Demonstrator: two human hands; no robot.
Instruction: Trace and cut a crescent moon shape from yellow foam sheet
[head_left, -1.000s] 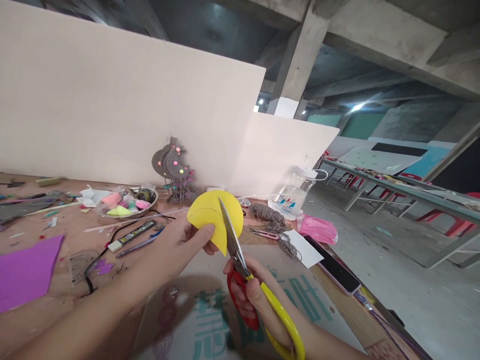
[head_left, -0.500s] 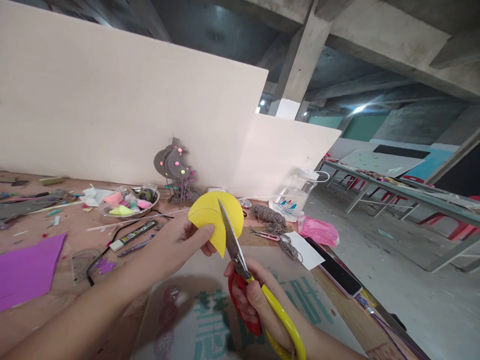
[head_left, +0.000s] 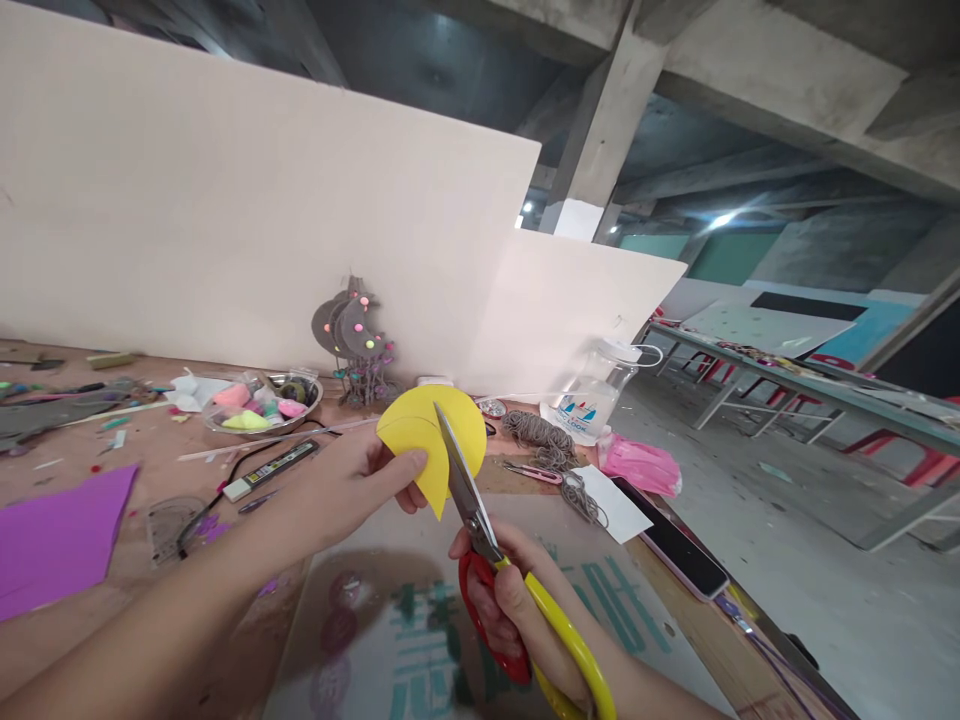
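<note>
My left hand (head_left: 375,477) pinches the lower left part of a round yellow sheet (head_left: 409,425), thumb in front and fingers behind. A thin curved line is drawn on the sheet, and a cut runs into it from below, leaving a pointed flap. Scissors (head_left: 471,515) with one red and one yellow handle are gripped in my right hand (head_left: 517,600). Their blades point up and lie in the cut, nearly closed. Both hands are raised over a translucent mat (head_left: 360,640) with green printed characters.
Behind my hands are a metal bowl (head_left: 251,428) of coloured clay, grey moon ornaments (head_left: 351,325), a grey yarn bundle (head_left: 536,432) and a clear jug (head_left: 592,390). Purple sheet (head_left: 64,540) lies left; a phone (head_left: 679,545) rests near the right table edge. A pale board (head_left: 247,200) stands at the back.
The pointed yellow flap has shifted slightly left and down. The scissors remain in the cut, and both hands keep their hold. The whole view has moved a little.
</note>
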